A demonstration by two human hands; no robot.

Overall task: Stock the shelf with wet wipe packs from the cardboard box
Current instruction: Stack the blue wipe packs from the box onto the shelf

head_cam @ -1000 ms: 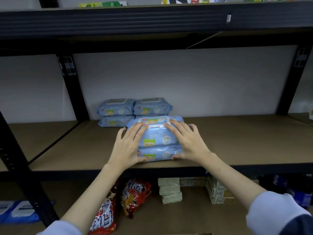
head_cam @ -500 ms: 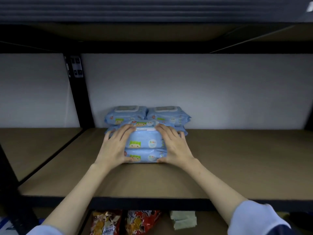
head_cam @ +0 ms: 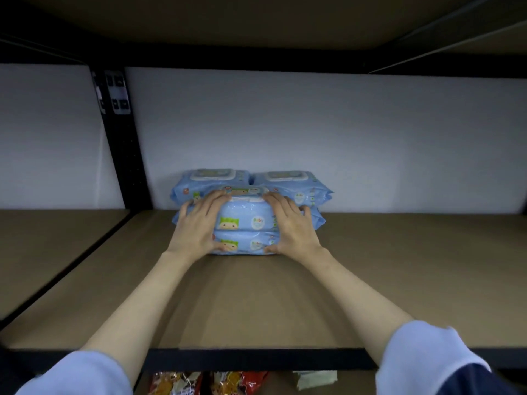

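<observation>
Wet wipe packs (head_cam: 245, 232), two stacked, on shelf board (head_cam: 285, 303), clasped between left hand (head_cam: 199, 226) and right hand (head_cam: 291, 226); fingers curled over top. Long axis pointing away from fingers toward stocked packs (head_cam: 296, 189) just beyond. Hands equally near.

**A:** How is the scene lit?

**B:** Dimly. The white back wall (head_cam: 313, 138) is the brightest surface, in cool bluish tones; the underside of the upper shelf (head_cam: 228, 21) above it lies in deep shadow.

**A:** Any glare or blur?

**B:** Small glints sit on the glossy front wet wipe packs (head_cam: 245, 223) below the wall. Detail is soft throughout. Toward the frame corners, away from the wall, straight shelf edges bow and the sleeves smear out of focus.
</observation>
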